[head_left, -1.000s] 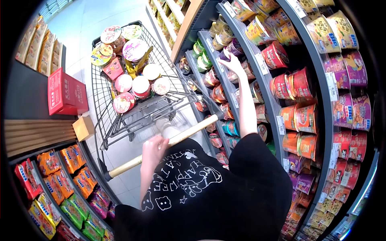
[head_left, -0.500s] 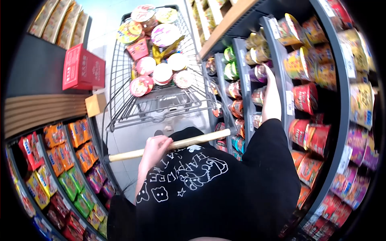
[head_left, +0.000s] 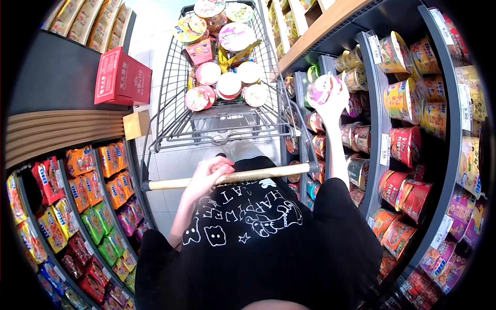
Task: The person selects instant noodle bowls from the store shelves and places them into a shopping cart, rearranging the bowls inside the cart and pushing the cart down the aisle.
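Note:
My right hand (head_left: 336, 101) is wrapped around a noodle cup (head_left: 320, 90) with a white and purple lid, held out in front of the right-hand shelf. Behind it, more purple cups (head_left: 355, 105) stand in a shelf row. My left hand (head_left: 213, 169) lies over the shopping cart's pale handle (head_left: 263, 173), its fingers curled together just beyond the bar with nothing visible in them. Several instant noodle cups and bowls (head_left: 236, 37) sit in the wire cart (head_left: 173, 93), along with a yellow packet (head_left: 223, 59).
Shelves of noodle cups (head_left: 405, 144) run close along my right side. Bagged noodles (head_left: 82, 188) fill the racks at lower left. A red carton (head_left: 123, 77) and a small cardboard box (head_left: 135, 125) stand left of the cart.
My right hand has drawn the purple-lidded noodle cup out of its shelf row and raised it. My left hand has slid slightly forward over the handle. The view has shifted a little.

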